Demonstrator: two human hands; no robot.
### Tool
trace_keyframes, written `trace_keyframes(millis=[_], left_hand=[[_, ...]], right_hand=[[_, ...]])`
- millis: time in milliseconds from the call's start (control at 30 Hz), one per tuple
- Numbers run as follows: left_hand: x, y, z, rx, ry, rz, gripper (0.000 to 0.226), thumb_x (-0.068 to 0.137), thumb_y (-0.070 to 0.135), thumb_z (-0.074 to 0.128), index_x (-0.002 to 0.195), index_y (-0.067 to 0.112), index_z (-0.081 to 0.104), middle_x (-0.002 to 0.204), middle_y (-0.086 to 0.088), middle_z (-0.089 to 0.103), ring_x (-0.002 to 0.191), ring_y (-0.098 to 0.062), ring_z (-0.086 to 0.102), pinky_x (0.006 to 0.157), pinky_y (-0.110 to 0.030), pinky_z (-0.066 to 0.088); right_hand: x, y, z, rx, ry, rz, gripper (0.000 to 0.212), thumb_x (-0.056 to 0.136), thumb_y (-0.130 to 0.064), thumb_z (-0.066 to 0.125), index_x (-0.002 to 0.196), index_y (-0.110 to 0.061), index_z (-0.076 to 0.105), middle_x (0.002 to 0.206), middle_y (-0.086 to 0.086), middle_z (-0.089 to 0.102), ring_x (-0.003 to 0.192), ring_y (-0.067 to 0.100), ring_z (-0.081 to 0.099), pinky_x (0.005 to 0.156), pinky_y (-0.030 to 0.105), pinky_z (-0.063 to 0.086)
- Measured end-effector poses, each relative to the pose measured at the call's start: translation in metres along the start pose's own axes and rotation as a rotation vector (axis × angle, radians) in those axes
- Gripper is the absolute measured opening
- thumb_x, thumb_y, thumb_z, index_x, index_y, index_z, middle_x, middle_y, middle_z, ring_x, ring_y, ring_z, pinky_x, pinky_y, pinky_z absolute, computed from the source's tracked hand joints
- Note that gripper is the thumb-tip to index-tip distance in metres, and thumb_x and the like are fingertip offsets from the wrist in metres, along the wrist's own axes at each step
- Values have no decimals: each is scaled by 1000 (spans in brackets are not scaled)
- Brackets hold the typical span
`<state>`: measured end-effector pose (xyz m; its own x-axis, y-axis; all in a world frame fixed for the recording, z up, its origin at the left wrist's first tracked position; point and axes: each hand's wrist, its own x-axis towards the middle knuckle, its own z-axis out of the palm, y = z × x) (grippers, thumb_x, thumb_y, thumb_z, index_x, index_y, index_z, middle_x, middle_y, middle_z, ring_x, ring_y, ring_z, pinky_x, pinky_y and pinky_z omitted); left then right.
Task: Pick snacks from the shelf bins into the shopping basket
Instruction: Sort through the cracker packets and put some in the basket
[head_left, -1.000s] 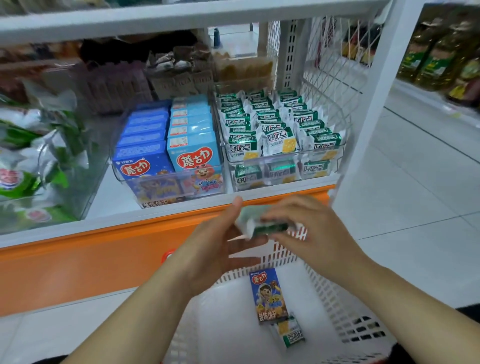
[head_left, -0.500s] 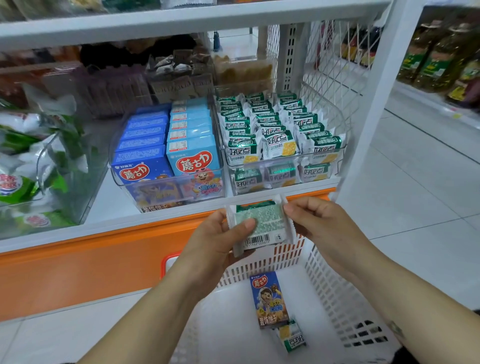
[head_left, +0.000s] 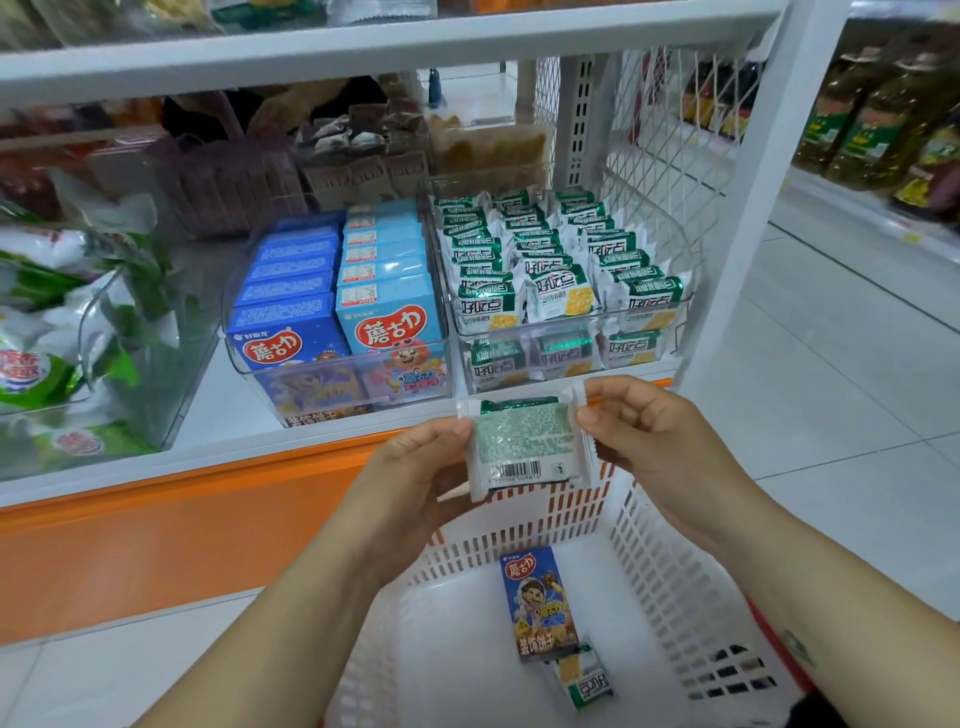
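Note:
A green-and-white cracker packet (head_left: 524, 447) hangs above the white shopping basket (head_left: 670, 566), its back with the barcode turned up to me. My left hand (head_left: 415, 467) holds its left edge between thumb and fingers. My right hand (head_left: 649, 436) pinches its right sealed edge. In the basket lie a dark blue biscuit box (head_left: 537, 603) and another green cracker packet (head_left: 584, 680). On the shelf stands a clear bin (head_left: 571, 322) with several rows of the same green packets, and left of it a bin of blue boxes (head_left: 337, 322).
A clear bin of green-and-white bags (head_left: 67, 332) fills the shelf's left side. Brown snack bins (head_left: 358, 156) stand at the back. An orange panel (head_left: 182, 530) runs below the shelf. A white post (head_left: 748, 197) and wire mesh close the shelf's right end; bottles (head_left: 878, 109) line the far aisle.
The packet was turned from edge-on to flat, back side up, and lifted slightly. Both hands have spread apart to its two edges.

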<state>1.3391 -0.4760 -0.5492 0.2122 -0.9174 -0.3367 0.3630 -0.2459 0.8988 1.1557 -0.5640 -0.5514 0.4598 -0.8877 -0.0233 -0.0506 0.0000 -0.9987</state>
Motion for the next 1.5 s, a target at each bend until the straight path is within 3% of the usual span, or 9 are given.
trace_keyframes(millis=[167, 333, 433, 600, 733, 867, 1000, 1167, 1500], left_hand=[[-6, 5, 1, 119, 36, 39, 17, 87, 22, 60, 75, 14, 70, 91, -9, 73, 84, -23, 67, 85, -37, 52], [-11, 6, 3, 60, 84, -32, 14, 94, 18, 55, 84, 11, 62, 87, -8, 74, 78, -19, 69, 74, -35, 52], [-13, 8, 6, -51, 80, -119, 12, 94, 17, 54, 90, 10, 62, 84, -9, 74, 76, -20, 70, 78, -39, 56], [-15, 25, 12, -45, 58, -75, 14, 94, 22, 53, 91, 13, 63, 73, 1, 71, 73, -12, 70, 80, -39, 54], [-4, 50, 4, 581, 176, 343, 17, 94, 32, 55, 108, 30, 65, 99, 13, 69, 96, -5, 65, 92, -31, 49], [26, 61, -19, 1327, 427, 832, 36, 91, 24, 61, 127, 28, 59, 129, 7, 58, 126, -17, 48, 110, -44, 30], [47, 54, -37, 1608, 438, 821, 47, 84, 23, 70, 129, 26, 59, 142, -5, 50, 139, -34, 34, 109, -66, 15], [58, 44, -35, 1726, 439, 948, 51, 68, 19, 84, 116, 21, 68, 131, -11, 59, 126, -42, 49, 94, -75, 27], [81, 67, -2, 2028, 241, 936, 53, 91, 41, 58, 141, 27, 46, 150, -4, 40, 142, -33, 28, 105, -76, 8]], right_hand=[[2, 3, -2, -46, 39, -20, 19, 88, -19, 63, 103, -31, 65, 88, 19, 67, 82, 13, 65, 85, 33, 47], [-14, -3, 6, -625, -154, -309, 45, 72, -52, 71, 110, -54, 48, 136, -34, 35, 125, -13, 34, 102, 15, 30], [-17, 8, 13, -920, -201, -545, 49, 73, -59, 59, 117, -49, 43, 127, -33, 33, 121, -8, 27, 98, 18, 25], [-6, -5, 12, -748, -16, -578, 39, 86, -26, 68, 121, -39, 55, 100, -29, 51, 96, -13, 48, 78, 6, 39], [19, -35, 4, -670, 91, -499, 40, 88, -16, 65, 120, -35, 52, 99, -30, 52, 88, -25, 48, 73, -5, 33], [70, -66, 9, -856, 89, -542, 36, 92, -19, 61, 127, -19, 56, 114, -13, 60, 103, 5, 55, 89, 14, 37], [121, -72, 16, -1186, -128, -506, 39, 94, -24, 58, 133, -20, 53, 131, 1, 58, 108, 19, 58, 95, 31, 40], [142, -47, 21, -1100, -136, -584, 27, 87, -22, 69, 113, -15, 66, 99, -4, 52, 75, 3, 47, 78, 27, 38], [157, -63, -30, -1091, 55, -559, 30, 90, -29, 63, 119, -25, 66, 121, -2, 65, 116, 23, 53, 104, 42, 37]])
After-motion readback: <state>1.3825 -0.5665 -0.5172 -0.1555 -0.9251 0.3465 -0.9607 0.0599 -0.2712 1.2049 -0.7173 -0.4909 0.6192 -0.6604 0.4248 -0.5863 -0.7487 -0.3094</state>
